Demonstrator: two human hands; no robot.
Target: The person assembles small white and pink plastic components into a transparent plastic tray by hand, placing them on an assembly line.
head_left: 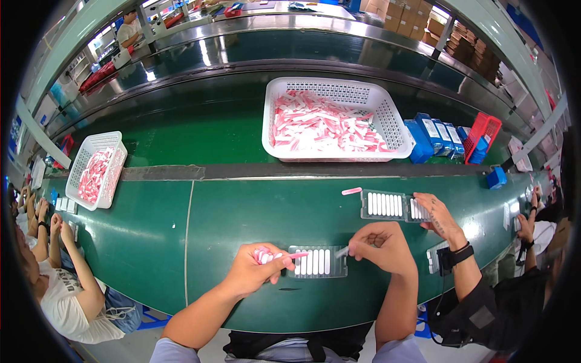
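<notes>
In front of me on the green table lies a clear plastic case (337, 267) with a row of several white sticks (319, 262) in it. My left hand (254, 269) is closed around a bunch of small pink-and-white sticks (264, 255) at the case's left side. One pink stick (298, 256) pokes out from its fingertips over the case. At the case's right end, my right hand (382, 245) pinches a thin, pale, translucent strip (342, 251); its exact kind is not clear.
Beyond stands a big white basket (339, 156) of pink-and-white pieces, beside blue boxes (423, 136) and a red basket (482, 136). A smaller white basket (115, 181) stands left. A co-worker's hand (439, 218) touches another case (384, 206) at right.
</notes>
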